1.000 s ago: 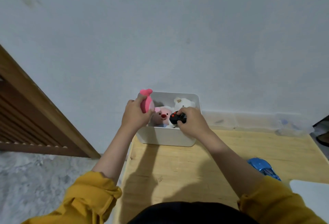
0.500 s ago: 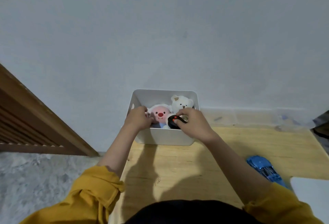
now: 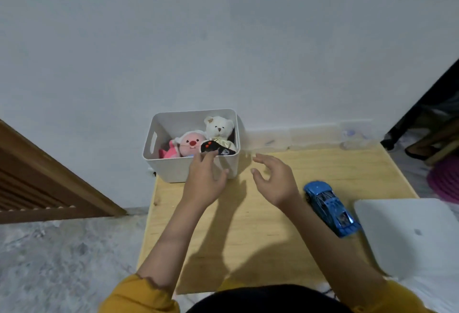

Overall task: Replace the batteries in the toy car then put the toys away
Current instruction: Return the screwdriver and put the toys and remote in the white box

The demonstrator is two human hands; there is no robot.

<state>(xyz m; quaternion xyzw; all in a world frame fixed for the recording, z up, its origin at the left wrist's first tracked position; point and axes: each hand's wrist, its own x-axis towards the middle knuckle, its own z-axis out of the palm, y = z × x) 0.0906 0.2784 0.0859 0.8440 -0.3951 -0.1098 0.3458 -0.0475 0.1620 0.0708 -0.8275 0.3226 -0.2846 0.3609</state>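
Against the pale wall, the white bin (image 3: 171, 166) on the table (image 3: 248, 238) now holds the pink toy (image 3: 170, 152) and black remote (image 3: 211, 146); both hands have let go and pulled back. Left hand (image 3: 205, 183) and right hand (image 3: 274, 183) are spread, holding nothing. Only the blue toy car (image 3: 330, 207) seems left, just beside the right wrist.

Both arms reach forward, yellow sleeves pushed up near the elbows. The left hand (image 3: 205, 183) is raised with fingers loosely extended, holding nothing. The right hand (image 3: 274, 181) hovers beside it, fingers relaxed and spread.
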